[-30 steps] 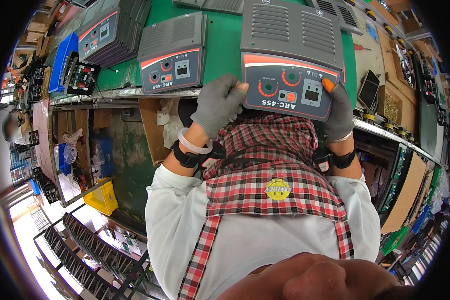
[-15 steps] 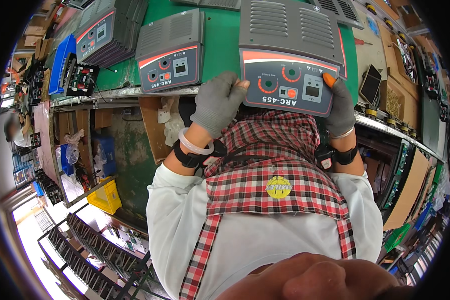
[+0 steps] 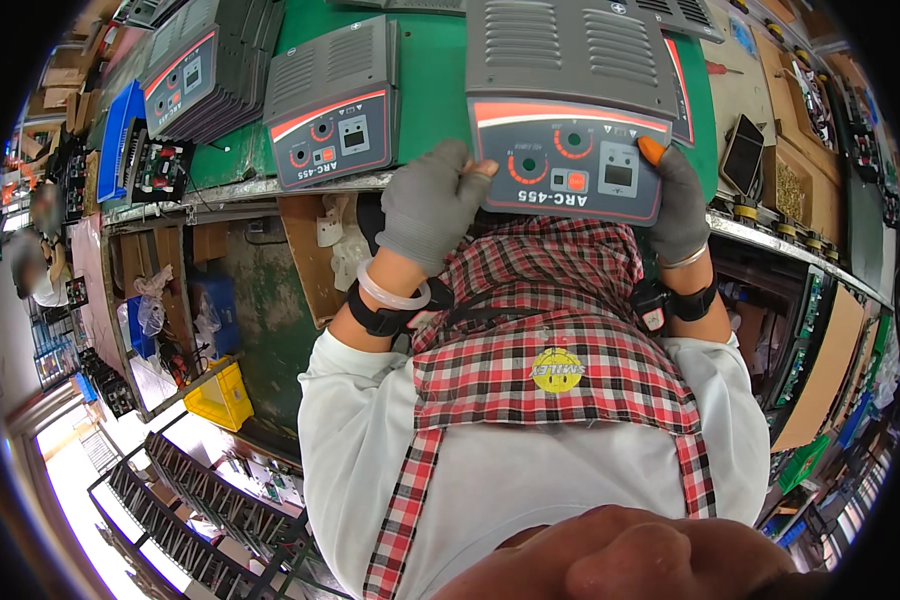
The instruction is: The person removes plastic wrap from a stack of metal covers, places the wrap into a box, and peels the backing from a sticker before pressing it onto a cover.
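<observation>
A grey sheet-metal casing [image 3: 570, 50] with louvred slots lies over the bench edge in front of me. Its dark front panel [image 3: 515, 195] faces me, with a red-and-white stripe, two round dials and a small display window. My left hand [image 3: 428, 205], in a grey glove with a bare thumb tip, is curled closed at the panel's left edge. My right hand [image 3: 678, 205] grips the right edge, its orange-tipped thumb on the front and its fingers hidden behind. A similar casing [image 3: 332, 65] lies to the left.
Stacked casings [image 3: 205, 75] stand at the far left of the green bench top [image 3: 430, 90], beside a blue bin [image 3: 122, 135] and a circuit board [image 3: 160, 160]. A red-handled screwdriver [image 3: 718, 68] and a dark rectangular part [image 3: 743, 155] lie at the right. Below left is a yellow crate [image 3: 222, 395].
The held casing has shifted slightly left and its front panel tilts a little differently. Both hands keep their places at its edges.
</observation>
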Motion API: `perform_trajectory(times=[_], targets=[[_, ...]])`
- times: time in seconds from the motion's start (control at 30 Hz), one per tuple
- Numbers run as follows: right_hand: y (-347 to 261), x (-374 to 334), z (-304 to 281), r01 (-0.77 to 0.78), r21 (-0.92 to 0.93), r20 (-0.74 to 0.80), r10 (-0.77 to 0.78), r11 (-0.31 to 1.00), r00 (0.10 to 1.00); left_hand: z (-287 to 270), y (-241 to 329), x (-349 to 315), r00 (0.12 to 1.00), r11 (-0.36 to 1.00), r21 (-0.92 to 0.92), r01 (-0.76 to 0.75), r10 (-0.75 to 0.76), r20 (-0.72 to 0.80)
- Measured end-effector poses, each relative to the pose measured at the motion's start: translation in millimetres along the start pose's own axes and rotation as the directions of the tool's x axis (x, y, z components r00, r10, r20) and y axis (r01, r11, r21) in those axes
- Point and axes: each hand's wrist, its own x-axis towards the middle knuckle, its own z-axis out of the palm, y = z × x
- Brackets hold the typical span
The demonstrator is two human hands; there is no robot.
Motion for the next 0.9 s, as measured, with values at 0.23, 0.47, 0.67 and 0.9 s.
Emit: perform_trajectory(times=[0.23, 0.47, 0.67, 0.9], targets=[[-4, -5, 32, 0.026, -0.058, 0.194, -0.015, 0.998, 0.981, -14, -25, -4, 0.999, 0.956, -0.289, 0.043, -0.049, -0.013], [31, 43, 92, 0.341, -0.574, 0.479, -0.032, 0.744, 0.877, -27, -82, -6, 0.809, 0.965, -0.238, 0.112, -0.228, -0.542], [65, 99, 156, 0.444, -0.882, 0.468, 0.174, 0.160, 0.866, -65, -153, 19, 0.734, 0.900, 0.089, 0.426, -0.286, -0.616], [69, 118, 189, 0.511, -0.830, 0.461, 0.241, -0.223, 0.854, -66, -182, 39, 0.730, 0.839, 0.049, 0.542, -0.442, -0.521]])
